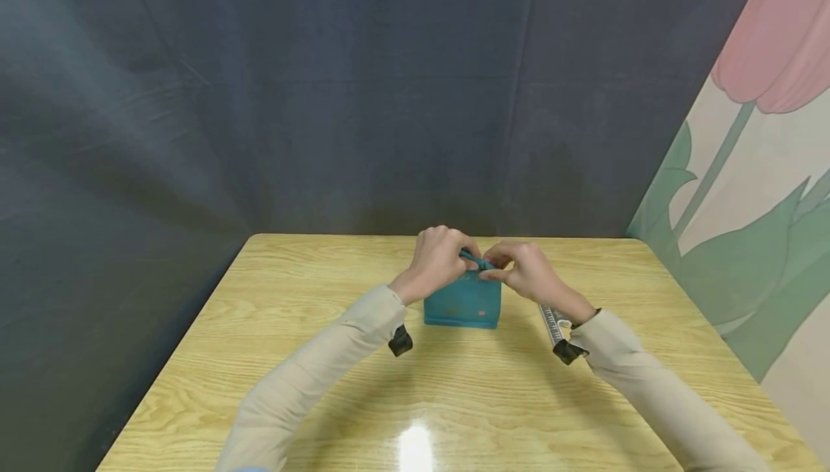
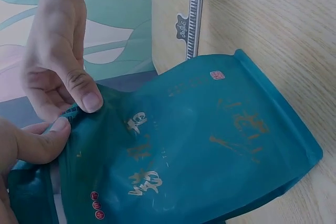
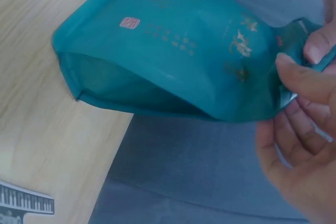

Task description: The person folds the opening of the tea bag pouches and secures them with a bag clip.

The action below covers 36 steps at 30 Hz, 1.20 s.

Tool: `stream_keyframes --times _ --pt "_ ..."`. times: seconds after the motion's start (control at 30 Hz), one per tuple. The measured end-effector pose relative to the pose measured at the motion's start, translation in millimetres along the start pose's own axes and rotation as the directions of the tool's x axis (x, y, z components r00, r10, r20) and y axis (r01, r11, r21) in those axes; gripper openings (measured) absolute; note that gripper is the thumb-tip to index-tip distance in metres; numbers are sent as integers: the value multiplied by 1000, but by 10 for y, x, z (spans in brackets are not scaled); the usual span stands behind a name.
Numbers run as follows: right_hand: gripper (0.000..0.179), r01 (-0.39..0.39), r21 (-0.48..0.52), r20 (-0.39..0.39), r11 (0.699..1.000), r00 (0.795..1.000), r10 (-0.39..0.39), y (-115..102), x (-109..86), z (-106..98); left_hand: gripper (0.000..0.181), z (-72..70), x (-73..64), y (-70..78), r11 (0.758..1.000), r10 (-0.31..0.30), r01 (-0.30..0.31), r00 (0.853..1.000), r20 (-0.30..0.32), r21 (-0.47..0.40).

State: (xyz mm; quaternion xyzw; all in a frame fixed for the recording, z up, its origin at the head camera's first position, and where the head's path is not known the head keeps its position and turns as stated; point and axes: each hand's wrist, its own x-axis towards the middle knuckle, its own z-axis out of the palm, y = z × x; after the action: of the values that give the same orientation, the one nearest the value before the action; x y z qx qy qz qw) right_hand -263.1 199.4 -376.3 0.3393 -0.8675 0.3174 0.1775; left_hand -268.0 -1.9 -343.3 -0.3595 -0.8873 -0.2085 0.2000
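A teal pouch (image 1: 462, 306) with gold lettering and small red stamps stands upright on the table, its top edge bunched and folded over. My left hand (image 1: 441, 259) pinches the left part of that top edge between thumb and fingers. Close beside it, my right hand (image 1: 525, 270) pinches the other end of the fold. In the left wrist view, both thumbs press on the folded rim of the pouch (image 2: 194, 145). The right wrist view shows the gusset on the side of the pouch (image 3: 157, 66) spread, with the right fingers (image 3: 296, 140) behind its top.
A flat piano-key-patterned bar (image 2: 194, 19) with a lettered tab lies on the table (image 1: 311, 357) to the right of the pouch, partly covered by the right wrist in the head view. A dark curtain (image 1: 389, 97) hangs behind the table, and a flower-painted wall (image 1: 746, 241) stands at right.
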Motion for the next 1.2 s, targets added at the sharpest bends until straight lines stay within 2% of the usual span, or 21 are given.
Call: stream_keyframes --times 0.23,0.43,0.63,0.83,1.0,1.2 --pt "15 -4 45 35 999 999 3 49 26 5 8 -15 6 -13 1000 22 -22 1000 -5 -6" --pt "15 38 54 14 998 999 -39 58 41 11 15 -82 9 -46 999 7 -3 997 73 -45" --pt "17 112 22 -11 993 994 -112 43 44 6 20 -156 7 -92 998 6 -1 997 82 -60" --pt "19 142 -39 -24 989 990 -143 32 31 43 22 -185 -12 -139 998 29 -22 993 116 -64" --pt "18 146 -66 -16 987 989 -147 20 43 64 21 -198 -36 -155 996 38 -29 994 103 -87" --pt "16 107 -46 19 993 994 -106 22 31 54 16 -164 -44 -160 996 22 -14 996 91 -90"
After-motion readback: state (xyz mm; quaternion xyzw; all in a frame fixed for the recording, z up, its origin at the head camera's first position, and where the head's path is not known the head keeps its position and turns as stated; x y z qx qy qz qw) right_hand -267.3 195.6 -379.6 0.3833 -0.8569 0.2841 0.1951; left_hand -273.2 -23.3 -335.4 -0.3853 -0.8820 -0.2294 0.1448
